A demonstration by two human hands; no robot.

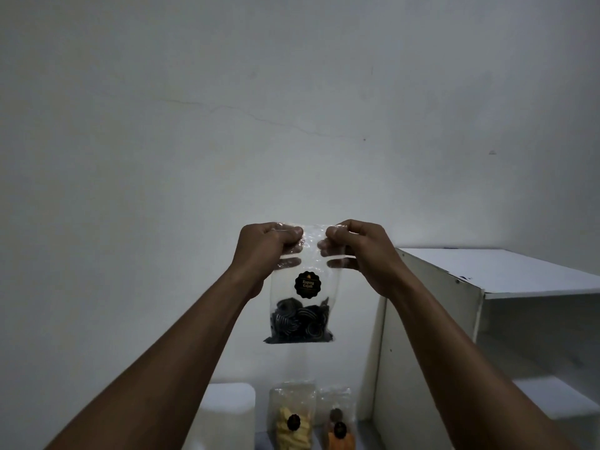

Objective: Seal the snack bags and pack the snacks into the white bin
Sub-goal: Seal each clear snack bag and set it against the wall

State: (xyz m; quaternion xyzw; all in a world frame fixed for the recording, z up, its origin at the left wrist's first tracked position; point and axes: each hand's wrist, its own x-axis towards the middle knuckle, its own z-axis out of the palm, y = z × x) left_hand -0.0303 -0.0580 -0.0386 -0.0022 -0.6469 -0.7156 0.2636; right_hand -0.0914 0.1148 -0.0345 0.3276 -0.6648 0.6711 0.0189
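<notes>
Before wall point(292, 92) | left hand point(263, 251), right hand point(362, 251): fingers point(292, 232) pinch snack bag point(303, 264) (dark snacks point(298, 323))

White shelf unit point(506, 267) (beside cracked wall point(194, 125)).

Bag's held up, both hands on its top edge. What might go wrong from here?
The left hand and right hand pinch only the top of the clear bag; if the grip slips, it may fall onto the yellow snack bag below. The stretch between the thumbs isn't pinched and might stay unsealed.
</notes>
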